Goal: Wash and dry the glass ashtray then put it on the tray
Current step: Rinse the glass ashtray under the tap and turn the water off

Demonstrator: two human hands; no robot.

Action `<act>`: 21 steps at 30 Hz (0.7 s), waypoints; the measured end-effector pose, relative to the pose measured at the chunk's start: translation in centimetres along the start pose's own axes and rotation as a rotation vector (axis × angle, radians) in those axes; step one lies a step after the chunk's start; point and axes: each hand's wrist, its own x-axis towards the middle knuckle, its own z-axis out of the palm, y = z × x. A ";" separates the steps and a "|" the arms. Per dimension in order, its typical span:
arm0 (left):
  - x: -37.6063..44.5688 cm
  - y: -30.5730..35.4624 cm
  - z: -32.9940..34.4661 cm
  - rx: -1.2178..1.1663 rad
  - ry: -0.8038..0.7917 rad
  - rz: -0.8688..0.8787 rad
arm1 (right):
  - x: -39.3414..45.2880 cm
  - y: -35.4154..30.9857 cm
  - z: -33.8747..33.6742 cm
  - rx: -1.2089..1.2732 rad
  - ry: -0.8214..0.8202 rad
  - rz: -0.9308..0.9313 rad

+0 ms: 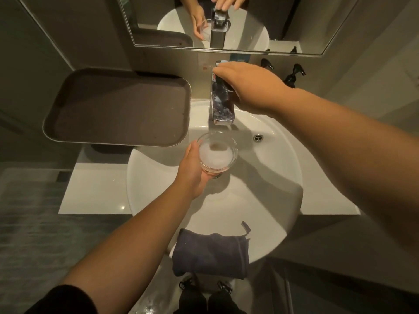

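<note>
The left hand (192, 171) cups the ashtray (217, 154) from its nine o'clock side, fingers wrapped beneath, holding it over the sink (260, 200) under the spout to catch water, while the right hand (247, 87) presses closed on the tap (221, 103) lever at twelve, tray (118, 107) waiting at ten.

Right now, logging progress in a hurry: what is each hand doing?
Left hand: closed around the ashtray, held under the faucet.
Right hand: resting on the faucet handle; grip cannot be told.
</note>
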 end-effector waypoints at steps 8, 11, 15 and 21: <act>0.5 0.0 0.4 0.069 -0.059 0.027 | 1.6 -0.3 -1.4 0.005 0.006 0.132; 0.7 -0.2 0.2 0.105 -0.083 0.035 | 2.2 -0.3 -2.5 0.118 0.010 0.190; 0.8 -0.2 0.0 0.121 -0.114 0.036 | 2.4 -0.4 -2.9 0.215 -0.006 0.216; 1.5 -0.6 0.1 0.097 -0.069 0.027 | 0.5 0.4 -0.2 0.487 0.099 0.335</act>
